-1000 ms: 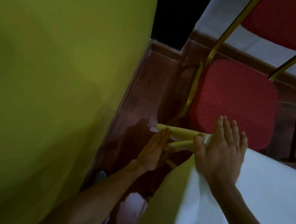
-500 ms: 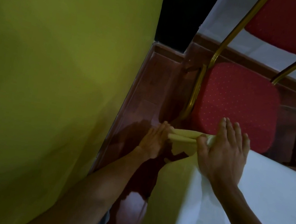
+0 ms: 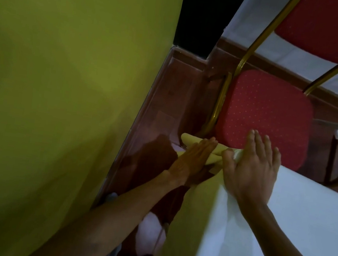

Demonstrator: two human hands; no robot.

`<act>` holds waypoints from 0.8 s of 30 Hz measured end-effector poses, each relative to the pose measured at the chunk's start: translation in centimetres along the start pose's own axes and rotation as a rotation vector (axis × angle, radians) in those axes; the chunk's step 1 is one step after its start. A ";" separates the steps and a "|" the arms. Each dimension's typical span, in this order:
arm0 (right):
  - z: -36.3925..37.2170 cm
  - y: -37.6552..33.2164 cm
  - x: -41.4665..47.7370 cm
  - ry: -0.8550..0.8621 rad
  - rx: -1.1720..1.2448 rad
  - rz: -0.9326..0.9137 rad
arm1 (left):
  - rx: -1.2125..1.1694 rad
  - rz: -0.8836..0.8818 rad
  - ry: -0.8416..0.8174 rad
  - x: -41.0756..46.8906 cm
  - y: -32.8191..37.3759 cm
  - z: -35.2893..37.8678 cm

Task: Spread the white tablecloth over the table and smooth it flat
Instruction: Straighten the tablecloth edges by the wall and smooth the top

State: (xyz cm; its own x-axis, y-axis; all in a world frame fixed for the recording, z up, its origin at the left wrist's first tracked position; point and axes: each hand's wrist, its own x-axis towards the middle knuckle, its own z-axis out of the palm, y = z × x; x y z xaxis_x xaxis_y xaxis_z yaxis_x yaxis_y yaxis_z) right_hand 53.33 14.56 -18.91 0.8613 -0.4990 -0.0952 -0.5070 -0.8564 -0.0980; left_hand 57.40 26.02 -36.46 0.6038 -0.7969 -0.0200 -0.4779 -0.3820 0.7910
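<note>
The tablecloth (image 3: 307,225) is white, the wall (image 3: 59,89) olive-yellow, the chair seat (image 3: 264,111) red (pale dots all over), its frame (image 3: 218,106) gold.

It is dim in here, the colours muddy. The white tablecloth (image 3: 307,225) is the brightest patch, cool and bluish on top, while its hanging side takes a yellow-green tint like the wall (image 3: 59,89). The glossy floor (image 3: 174,98) shows a pale sheen. Straight lines bow near the edges, and everything looks slightly soft.
</note>
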 end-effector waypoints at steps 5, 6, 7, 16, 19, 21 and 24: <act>0.0 0.1 0.1 -0.002 0.012 -0.004 | 0.267 -0.329 -0.283 -1.0 -4.8 0.8; 0.1 0.1 0.1 -0.006 0.012 -0.003 | 0.252 -0.365 -0.285 -1.3 -4.9 0.1; 0.0 0.0 0.1 -0.012 0.011 0.000 | 0.229 -0.380 -0.272 -1.6 -4.5 -0.7; -0.1 -0.1 0.0 -0.021 0.001 -0.009 | 0.233 -0.174 -0.125 -4.2 2.3 -7.6; -0.2 0.1 0.0 -0.037 0.037 -0.033 | 0.153 -0.076 -0.014 -4.6 6.0 -9.0; -0.7 0.6 -0.2 -0.037 0.175 -0.083 | 0.104 -0.022 0.073 -4.7 8.8 -10.0; -1.6 3.4 -1.7 -0.019 0.417 -0.186 | 0.132 0.055 0.132 -3.9 12.5 -10.6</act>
State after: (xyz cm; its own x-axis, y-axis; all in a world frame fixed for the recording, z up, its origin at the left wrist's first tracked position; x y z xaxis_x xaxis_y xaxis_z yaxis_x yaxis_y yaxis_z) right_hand 50.20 12.24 -17.47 0.9403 -0.3357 -0.0559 -0.3166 -0.8026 -0.5056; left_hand 55.80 29.35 -20.06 0.6487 -0.7533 0.1084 -0.5870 -0.4046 0.7013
